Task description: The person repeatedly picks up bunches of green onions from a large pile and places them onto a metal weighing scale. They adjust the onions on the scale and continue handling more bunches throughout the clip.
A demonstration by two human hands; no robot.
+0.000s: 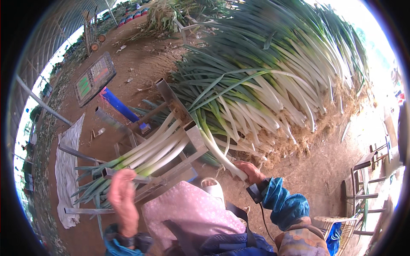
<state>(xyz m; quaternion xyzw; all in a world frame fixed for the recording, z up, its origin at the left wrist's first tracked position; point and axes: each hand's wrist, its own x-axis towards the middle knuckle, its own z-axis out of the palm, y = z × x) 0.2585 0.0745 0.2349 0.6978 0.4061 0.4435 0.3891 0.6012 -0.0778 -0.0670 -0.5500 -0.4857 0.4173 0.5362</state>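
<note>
My right hand point(250, 171) is closed around the white root end of a large green onion point(218, 154), whose stalk slopes up and left past a metal rack point(194, 135). Several more green onions point(156, 149) lie across the rack, white stalks toward the upper right and green leaves hanging at the lower left. Beside those leaves, over the rack's near side, is my left hand point(123, 197), raised and smeared by motion. Its fingers are too blurred to show whether they hold anything.
A big heap of green onions point(273, 81) covers the ground ahead and right, roots facing me. Left of the rack stands a scale display point(95, 79) on a blue post point(121, 105). A white sheet point(68, 170) lies far left; a wicker basket point(348, 226) and metal frame point(352, 196) are right.
</note>
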